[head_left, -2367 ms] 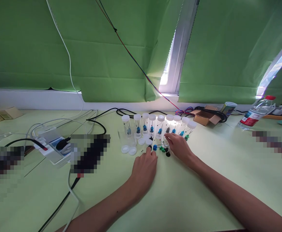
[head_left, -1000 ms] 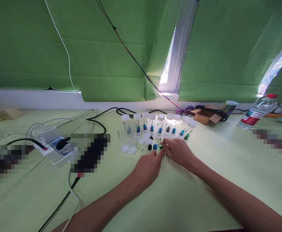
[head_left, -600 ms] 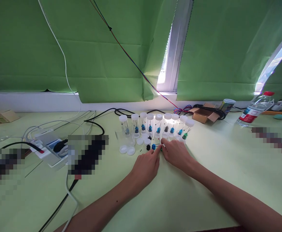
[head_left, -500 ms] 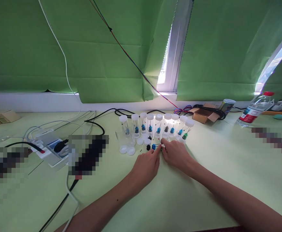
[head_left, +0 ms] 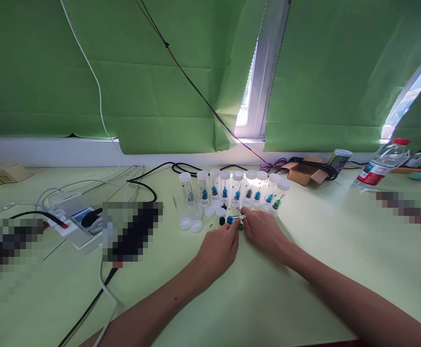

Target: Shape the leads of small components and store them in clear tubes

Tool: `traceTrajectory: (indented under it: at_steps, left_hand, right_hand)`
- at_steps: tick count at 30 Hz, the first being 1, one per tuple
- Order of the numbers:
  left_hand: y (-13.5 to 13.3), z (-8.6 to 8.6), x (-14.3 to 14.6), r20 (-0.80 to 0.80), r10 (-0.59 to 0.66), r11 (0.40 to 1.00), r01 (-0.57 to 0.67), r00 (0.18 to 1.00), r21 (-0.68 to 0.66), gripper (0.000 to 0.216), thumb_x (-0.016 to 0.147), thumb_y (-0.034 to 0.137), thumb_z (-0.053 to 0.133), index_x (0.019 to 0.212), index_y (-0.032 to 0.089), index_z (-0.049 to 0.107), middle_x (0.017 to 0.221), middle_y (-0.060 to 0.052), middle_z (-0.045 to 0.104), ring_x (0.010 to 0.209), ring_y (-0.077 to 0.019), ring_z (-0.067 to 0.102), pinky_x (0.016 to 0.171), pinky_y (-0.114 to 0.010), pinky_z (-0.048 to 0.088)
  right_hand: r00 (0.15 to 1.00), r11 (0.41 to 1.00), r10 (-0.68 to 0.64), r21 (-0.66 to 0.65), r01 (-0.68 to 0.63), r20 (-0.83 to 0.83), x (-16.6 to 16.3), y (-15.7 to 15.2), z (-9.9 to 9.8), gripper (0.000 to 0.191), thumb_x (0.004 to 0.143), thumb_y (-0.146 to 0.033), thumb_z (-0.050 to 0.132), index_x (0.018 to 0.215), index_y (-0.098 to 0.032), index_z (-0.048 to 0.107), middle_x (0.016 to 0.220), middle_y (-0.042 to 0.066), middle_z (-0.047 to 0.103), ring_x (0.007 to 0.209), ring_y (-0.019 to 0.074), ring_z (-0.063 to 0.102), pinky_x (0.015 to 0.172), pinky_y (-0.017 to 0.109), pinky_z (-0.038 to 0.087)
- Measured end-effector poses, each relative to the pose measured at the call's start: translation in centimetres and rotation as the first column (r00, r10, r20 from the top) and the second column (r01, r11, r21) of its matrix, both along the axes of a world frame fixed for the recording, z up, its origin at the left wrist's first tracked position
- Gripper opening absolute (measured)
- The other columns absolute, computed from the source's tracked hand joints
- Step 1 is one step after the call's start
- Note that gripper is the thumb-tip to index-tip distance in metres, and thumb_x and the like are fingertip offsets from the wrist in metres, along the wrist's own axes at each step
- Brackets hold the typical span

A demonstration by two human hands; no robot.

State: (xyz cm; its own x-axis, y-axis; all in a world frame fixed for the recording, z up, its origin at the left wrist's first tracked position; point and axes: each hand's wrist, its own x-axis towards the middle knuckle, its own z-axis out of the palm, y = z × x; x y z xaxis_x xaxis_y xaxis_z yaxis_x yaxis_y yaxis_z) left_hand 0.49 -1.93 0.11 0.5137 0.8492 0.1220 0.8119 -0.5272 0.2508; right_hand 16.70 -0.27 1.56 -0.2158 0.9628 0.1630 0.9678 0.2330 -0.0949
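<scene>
Two hands meet just on the near side of the vials (head_left: 225, 187). The right hand (head_left: 264, 232) pinches a tiny green part (head_left: 240, 225); the left hand (head_left: 217, 248) touches it with curled fingertips, though I cannot tell if it grips. A slip could flick the part away, and a knuckle could topple vials or scatter the caps (head_left: 191, 224).

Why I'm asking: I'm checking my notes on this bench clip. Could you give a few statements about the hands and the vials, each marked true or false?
1. The capped vials stand in a row beyond the left hand and right hand. True.
2. The two hands are far apart. False: their fingertips almost meet at a small green piece.
3. The water bottle has a blue cap. False: the cap is red.
4. Two loose white caps lie to the left of the hands. True.
</scene>
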Motion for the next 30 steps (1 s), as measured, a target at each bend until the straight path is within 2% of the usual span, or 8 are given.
traceTrajectory:
  at_steps: [8,16,23,30]
  left_hand:
    - [0.1,-0.21,-0.07,0.084,0.028,0.999,-0.026,0.996,-0.026,0.038,0.094,0.025,0.036,0.128,0.018,0.049,0.1,-0.009,0.067,0.09,-0.0253,0.067,0.071,-0.034,0.047]
    - [0.04,-0.23,-0.13,0.124,0.007,1.0,-0.003,0.992,-0.029,0.034,0.095,0.024,0.034,0.124,0.019,0.052,0.099,-0.009,0.068,0.083,-0.0224,0.066,0.068,-0.031,0.046]
    - [0.15,-0.46,-0.17,0.124,0.014,1.0,-0.011,0.992,-0.024,0.041,0.096,0.028,0.033,0.132,0.017,0.047,0.1,-0.009,0.069,0.085,-0.0242,0.066,0.068,-0.033,0.046]
    - [0.19,-0.67,-0.28,0.125,0.001,1.0,0.001,0.992,-0.018,0.04,0.095,0.028,0.034,0.132,0.02,0.048,0.097,-0.007,0.069,0.085,-0.0245,0.067,0.068,-0.033,0.046]
  right_hand:
    - [1.0,1.0,0.017,0.01,-0.017,-0.018,-0.32,-0.46,-0.03,0.015,0.088,-0.02,0.043,0.088,-0.018,0.058,0.073,0.007,0.067,0.063,0.0186,0.06,0.052,0.03,0.019]
    - [0.998,0.998,0.051,-0.025,-0.052,-0.041,-0.47,-0.77,0.19,0.019,0.088,-0.033,0.049,0.084,-0.018,0.061,0.073,0.006,0.066,0.067,0.0191,0.059,0.055,0.029,0.021]
    - [0.997,0.996,0.077,-0.045,-0.078,-0.027,-0.26,-0.47,-0.23,0.024,0.093,-0.03,0.044,0.084,-0.016,0.061,0.076,0.008,0.067,0.065,0.0178,0.059,0.053,0.03,0.019]
    - [0.998,0.998,0.046,-0.031,-0.047,-0.041,-0.37,-0.49,-0.06,0.018,0.089,-0.025,0.047,0.08,-0.016,0.06,0.071,0.006,0.064,0.062,0.0163,0.057,0.053,0.029,0.019]
